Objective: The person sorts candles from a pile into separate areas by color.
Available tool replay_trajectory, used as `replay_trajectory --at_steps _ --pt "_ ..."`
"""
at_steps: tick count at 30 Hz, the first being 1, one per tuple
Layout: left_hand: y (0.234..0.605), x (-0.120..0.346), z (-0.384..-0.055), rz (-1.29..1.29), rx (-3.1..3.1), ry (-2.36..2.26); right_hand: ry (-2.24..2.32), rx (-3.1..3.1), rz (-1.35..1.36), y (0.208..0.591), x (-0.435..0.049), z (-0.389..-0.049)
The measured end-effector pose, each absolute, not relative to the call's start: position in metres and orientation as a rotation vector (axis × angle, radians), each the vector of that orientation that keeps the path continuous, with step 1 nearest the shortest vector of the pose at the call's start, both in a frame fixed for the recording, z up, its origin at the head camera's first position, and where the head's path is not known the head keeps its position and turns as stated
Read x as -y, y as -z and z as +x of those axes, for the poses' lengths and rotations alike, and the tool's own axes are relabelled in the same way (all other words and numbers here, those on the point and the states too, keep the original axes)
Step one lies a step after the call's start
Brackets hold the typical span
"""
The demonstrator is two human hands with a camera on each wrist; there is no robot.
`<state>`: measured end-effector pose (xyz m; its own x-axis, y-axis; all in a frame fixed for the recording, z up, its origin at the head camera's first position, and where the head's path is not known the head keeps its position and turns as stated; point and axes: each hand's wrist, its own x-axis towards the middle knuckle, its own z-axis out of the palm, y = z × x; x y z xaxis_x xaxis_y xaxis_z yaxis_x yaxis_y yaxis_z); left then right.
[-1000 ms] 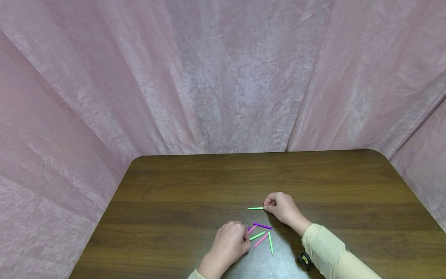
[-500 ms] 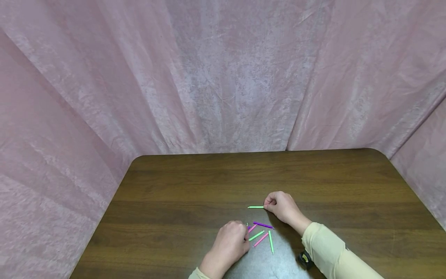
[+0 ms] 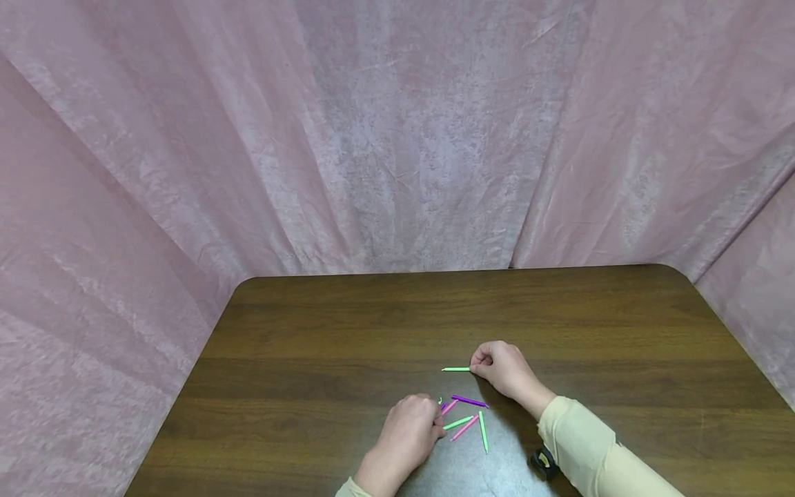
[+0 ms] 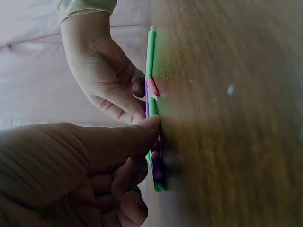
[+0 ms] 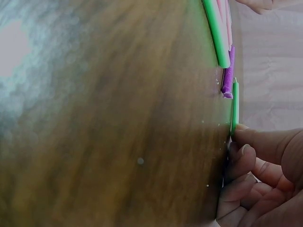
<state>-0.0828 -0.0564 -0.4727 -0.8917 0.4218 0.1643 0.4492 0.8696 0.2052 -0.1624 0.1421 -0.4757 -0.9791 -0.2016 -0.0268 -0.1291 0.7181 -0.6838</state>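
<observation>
- The right hand [image 3: 504, 369] pinches one end of a thin green stick [image 3: 456, 369], thumb against fingertip, the other fingers curled in; no wide gap shows between them.
- That stick lies on the far side of the little group on the desk [image 3: 310, 331], reaching straight out to the left of the fingers that hold it. Its long axis runs side to side, about parallel with the desk's far edge, and the right hand is plainly the nearer one.
- The left hand [image 3: 410, 429], nearer the person, curls low, thumb tip set on a slanted green stick [image 3: 457, 423]; it seems to pinch it (the fingertip behind is mostly hidden, so this is a judgement).
- Between and beside the hands, a purple stick [image 3: 469, 401] lies just nearer the person than the first green one, apart from it; a lower pink stick [image 3: 464, 428] and a lengthwise green stick [image 3: 483, 432] sit close together on the right. An upper pink stick [image 3: 449, 407] runs partly under the left hand.
- The far green stick looks slim, straight and bright, with a narrow pale tip at its free end, rather like a small candle.
</observation>
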Motion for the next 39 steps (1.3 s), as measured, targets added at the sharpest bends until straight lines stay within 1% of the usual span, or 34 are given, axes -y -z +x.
replay_trajectory --at_steps 12,20,32,39 --pt "0.472 0.061 -0.088 -0.733 2.834 0.44 1.119 -2.825 -0.276 0.477 -0.143 -0.162" --pt "0.47 0.068 -0.096 -0.708 2.855 0.784 1.118 -2.82 -0.263 0.476 -0.144 -0.161" --pt "0.469 0.073 -0.106 -0.698 2.841 1.091 1.215 -2.734 -0.233 0.472 -0.146 -0.158" --pt "0.471 0.075 -0.111 -0.634 2.85 1.424 1.272 -2.687 -0.212 0.473 -0.151 -0.155"
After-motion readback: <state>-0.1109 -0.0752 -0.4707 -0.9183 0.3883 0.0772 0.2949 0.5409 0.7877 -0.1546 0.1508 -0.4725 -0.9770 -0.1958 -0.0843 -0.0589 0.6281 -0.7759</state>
